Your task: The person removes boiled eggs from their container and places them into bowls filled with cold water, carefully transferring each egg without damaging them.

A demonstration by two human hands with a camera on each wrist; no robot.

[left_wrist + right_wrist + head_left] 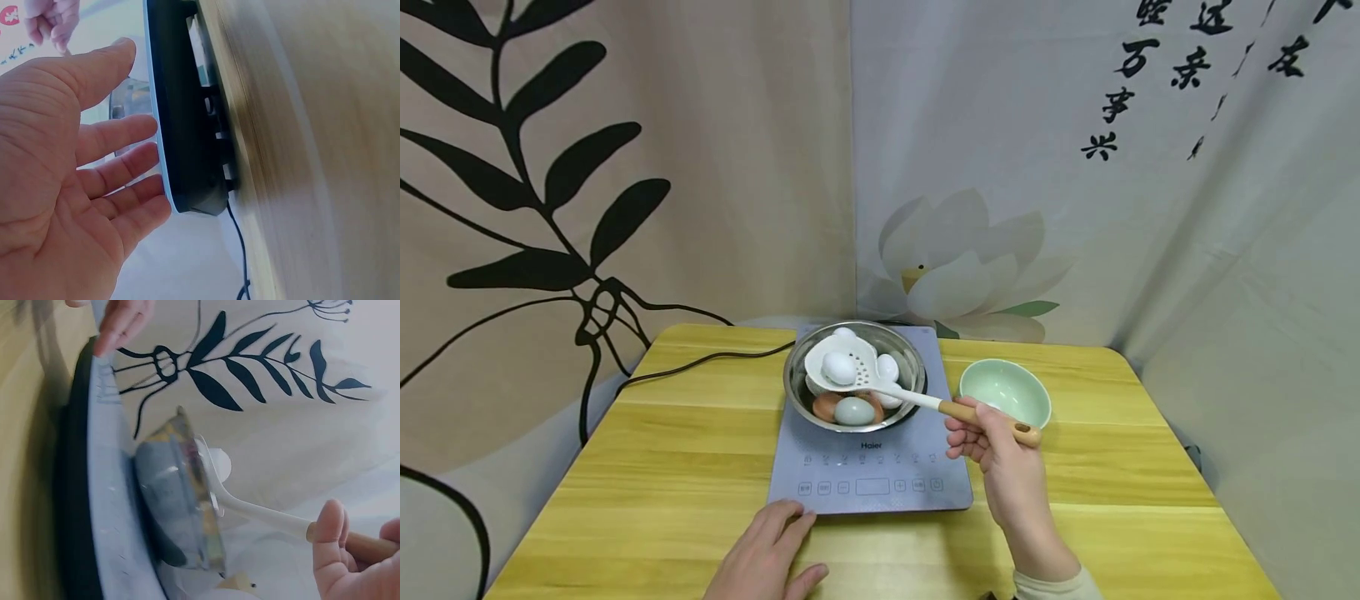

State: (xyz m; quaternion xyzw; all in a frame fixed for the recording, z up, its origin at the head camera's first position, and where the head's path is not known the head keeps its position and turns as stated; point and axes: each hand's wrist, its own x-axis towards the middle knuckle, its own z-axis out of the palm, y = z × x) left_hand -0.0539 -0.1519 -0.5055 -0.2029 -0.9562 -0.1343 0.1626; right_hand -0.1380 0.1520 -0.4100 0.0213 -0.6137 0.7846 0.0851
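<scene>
My right hand grips the wooden handle of a white slotted spoon. A white egg rests in the spoon's bowl, which is over a steel basin. Inside the basin are several more eggs: white ones, brown ones and a pale bluish egg at the front. In the right wrist view, the egg rises above the basin's rim. My left hand has its fingertips at the front left edge of the grey induction cooker; in the left wrist view its fingers are spread along that edge.
A pale green bowl stands on the wooden table, right of the cooker and just beyond my right hand. A black cord runs left from behind the basin. Printed curtains hang behind the table.
</scene>
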